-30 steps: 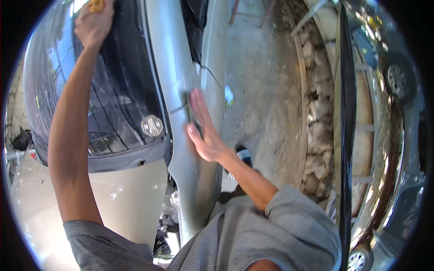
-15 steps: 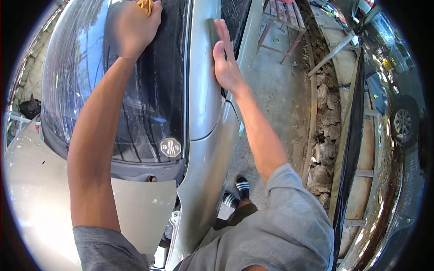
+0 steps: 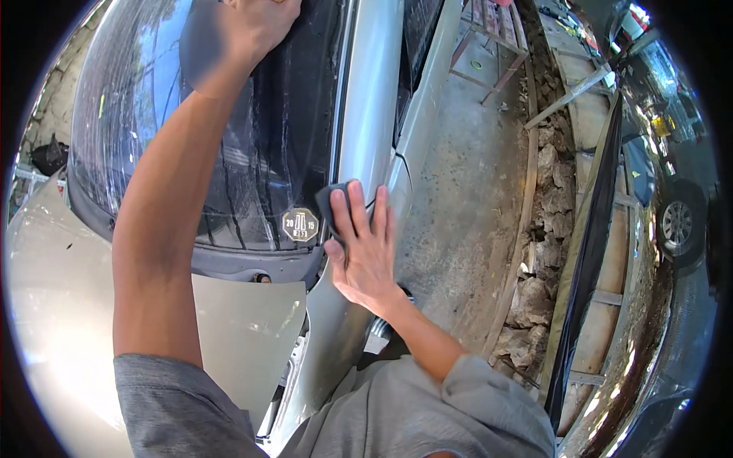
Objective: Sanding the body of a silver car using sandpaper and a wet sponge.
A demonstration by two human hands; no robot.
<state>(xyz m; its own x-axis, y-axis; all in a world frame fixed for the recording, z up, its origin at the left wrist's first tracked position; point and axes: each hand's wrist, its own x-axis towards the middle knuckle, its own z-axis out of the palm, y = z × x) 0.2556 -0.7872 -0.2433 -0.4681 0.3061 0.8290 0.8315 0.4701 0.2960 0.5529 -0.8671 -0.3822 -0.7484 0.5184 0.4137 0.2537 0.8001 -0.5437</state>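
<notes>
My left hand (image 3: pixel 259 29) is at the top edge of the view, over the dark windshield (image 3: pixel 252 145). Its fingers are curled and partly cut off, hiding the tan crumpled cloth it held a moment earlier. My right hand (image 3: pixel 366 256) lies with fingers spread over a dark grey pad (image 3: pixel 327 206), pressing it on the silver car body (image 3: pixel 374 99) at the windshield's lower right corner. Much of the pad is hidden beneath the palm. Pale streaks run down the glass, and an octagonal sticker (image 3: pixel 300 225) sits low on it, close to the pad.
The light hood (image 3: pixel 229 320) stands slightly raised from the fender at lower left. Concrete ground (image 3: pixel 458 206) runs along the car's side. Farther right are a slatted bench (image 3: pixel 496 38), broken stones (image 3: pixel 546 229), a dark draped sheet (image 3: pixel 584 267) and another vehicle's wheel (image 3: pixel 678 223).
My right hand has come down along the car's pillar toward me, and the grey pad now shows more clearly. My left hand is higher, its cloth out of sight. The view has shifted slightly.
</notes>
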